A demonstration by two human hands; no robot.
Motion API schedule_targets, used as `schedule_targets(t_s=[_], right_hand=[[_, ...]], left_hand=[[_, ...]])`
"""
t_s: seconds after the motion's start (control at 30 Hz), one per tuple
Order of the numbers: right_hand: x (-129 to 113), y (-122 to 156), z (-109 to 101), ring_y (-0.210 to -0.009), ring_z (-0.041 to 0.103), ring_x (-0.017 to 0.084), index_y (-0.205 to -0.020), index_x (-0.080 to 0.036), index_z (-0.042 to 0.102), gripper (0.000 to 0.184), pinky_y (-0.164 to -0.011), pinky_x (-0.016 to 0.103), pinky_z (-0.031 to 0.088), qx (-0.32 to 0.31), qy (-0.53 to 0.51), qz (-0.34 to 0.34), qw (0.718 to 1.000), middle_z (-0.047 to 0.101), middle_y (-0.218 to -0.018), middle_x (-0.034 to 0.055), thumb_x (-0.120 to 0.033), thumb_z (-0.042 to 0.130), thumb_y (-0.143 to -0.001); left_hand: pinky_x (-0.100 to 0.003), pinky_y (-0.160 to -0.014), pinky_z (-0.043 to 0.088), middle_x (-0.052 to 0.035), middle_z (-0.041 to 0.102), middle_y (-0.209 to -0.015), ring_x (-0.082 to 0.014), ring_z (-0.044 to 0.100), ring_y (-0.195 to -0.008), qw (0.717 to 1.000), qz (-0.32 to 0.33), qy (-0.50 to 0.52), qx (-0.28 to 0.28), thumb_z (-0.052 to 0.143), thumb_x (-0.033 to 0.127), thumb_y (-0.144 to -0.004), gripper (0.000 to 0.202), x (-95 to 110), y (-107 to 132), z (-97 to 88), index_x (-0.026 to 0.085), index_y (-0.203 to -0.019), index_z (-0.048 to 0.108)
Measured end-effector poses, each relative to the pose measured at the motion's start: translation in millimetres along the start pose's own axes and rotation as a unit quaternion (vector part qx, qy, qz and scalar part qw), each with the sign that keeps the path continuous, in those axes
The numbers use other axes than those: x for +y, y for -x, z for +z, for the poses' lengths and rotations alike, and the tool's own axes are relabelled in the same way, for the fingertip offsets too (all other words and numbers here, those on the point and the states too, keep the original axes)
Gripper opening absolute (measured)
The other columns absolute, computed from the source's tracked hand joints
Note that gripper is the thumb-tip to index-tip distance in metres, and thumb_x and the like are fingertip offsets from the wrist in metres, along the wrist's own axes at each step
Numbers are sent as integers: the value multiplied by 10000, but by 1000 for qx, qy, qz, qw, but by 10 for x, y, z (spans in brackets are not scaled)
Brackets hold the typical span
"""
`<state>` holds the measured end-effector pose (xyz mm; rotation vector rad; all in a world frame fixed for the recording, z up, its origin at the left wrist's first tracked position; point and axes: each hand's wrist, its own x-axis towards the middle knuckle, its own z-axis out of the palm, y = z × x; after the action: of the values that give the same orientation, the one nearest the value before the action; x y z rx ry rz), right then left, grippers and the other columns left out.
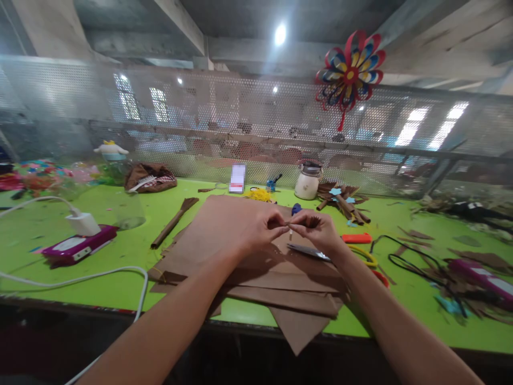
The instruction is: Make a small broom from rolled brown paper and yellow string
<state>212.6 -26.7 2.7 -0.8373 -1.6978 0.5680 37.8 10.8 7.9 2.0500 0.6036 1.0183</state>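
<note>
Close together over the brown paper sheets [224, 235], my left hand [270, 227] and my right hand [316, 230] pinch a small brown paper piece [315, 220]. Its toothed edge shows above my right fingers; the rest is mostly hidden. Scissors lie beneath my right hand, their blades [308, 250] on the paper and their handles [366, 255] partly hidden by my wrist. A short white stick-like thing [290, 235] shows just below my fingertips. Behind my right hand is a small dark blue object [296, 208].
Left on the green table [120, 240] are a rolled paper stem [174, 222] and a purple power strip [80, 245] with a white cable. A white jar [308, 182], paper rolls [348, 206], an orange-handled tool [356, 238] and black cable [412, 262] occupy the right.
</note>
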Motion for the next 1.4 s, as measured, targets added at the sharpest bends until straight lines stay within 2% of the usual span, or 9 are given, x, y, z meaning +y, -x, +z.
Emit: schedule_targets(t_s=[0.23, 0.37, 0.63, 0.77, 0.9, 1.1, 1.27, 1.4], right_hand=[[-63, -1, -13, -666, 570, 146, -700, -182, 628, 78, -593, 271, 464, 27, 24, -34, 999, 634, -704, 38, -256, 650, -709], [-107, -5, -19, -740, 601, 166, -692, -187, 639, 49, -652, 291, 487, 35, 32, -58, 997, 649, -744, 49, -231, 658, -703], [-175, -7, -49, -734, 617, 174, -691, -174, 650, 62, -633, 282, 501, 48, 53, -100, 992, 655, -733, 60, -231, 677, -692], [-168, -11, -57, -676, 592, 160, -679, -166, 636, 83, -591, 270, 479, 39, 64, -86, 994, 638, -688, 58, -240, 664, -707], [-115, -20, -55, -599, 550, 139, -673, -155, 641, 153, -526, 250, 441, 33, 74, -47, 996, 618, -641, 49, -303, 669, -699], [-62, -21, -29, -515, 481, 109, -665, -151, 649, 235, -443, 221, 361, 32, 75, -1, 997, 570, -559, 18, -384, 670, -680], [-51, -11, -23, -442, 407, 77, -695, -154, 632, 204, -408, 210, 315, 30, 62, 19, 997, 534, -526, -10, -356, 663, -694], [-24, -7, -34, -438, 411, 76, -736, -161, 620, 187, -405, 207, 323, 36, 71, 24, 997, 556, -553, -7, -340, 661, -701]], left_hand=[[-209, -527, 333, 16, 508, -606, -76, 405, -547, 998, 35, -50, 30, 587, 352, -748, 231, 37, 30, -41, 122, -735, 575], [-207, -560, 353, 1, 544, -643, -78, 434, -576, 993, 70, -83, 43, 581, 335, -760, 216, 87, 56, -67, 121, -742, 602], [-200, -535, 347, -6, 567, -649, -68, 424, -562, 981, 136, -115, 79, 568, 317, -780, 203, 67, 56, -77, 122, -774, 624], [-197, -532, 378, -16, 588, -647, -70, 465, -556, 987, 107, -96, 70, 567, 336, -779, 220, 36, 60, -63, 122, -764, 618], [-201, -521, 426, -38, 618, -675, -74, 519, -537, 998, 52, -6, 35, 570, 364, -771, 255, -12, 57, -40, 110, -762, 586], [-213, -535, 441, -39, 626, -671, -91, 554, -574, 997, 1, 78, 13, 606, 342, -744, 246, -54, 9, -21, 105, -795, 569], [-217, -555, 445, -30, 626, -664, -87, 545, -578, 997, -12, 79, 6, 602, 288, -749, 204, 7, 3, -26, 100, -826, 619], [-227, -575, 451, -31, 629, -672, -94, 552, -599, 998, -14, 61, 10, 590, 283, -756, 195, 21, 8, -29, 108, -830, 638]])
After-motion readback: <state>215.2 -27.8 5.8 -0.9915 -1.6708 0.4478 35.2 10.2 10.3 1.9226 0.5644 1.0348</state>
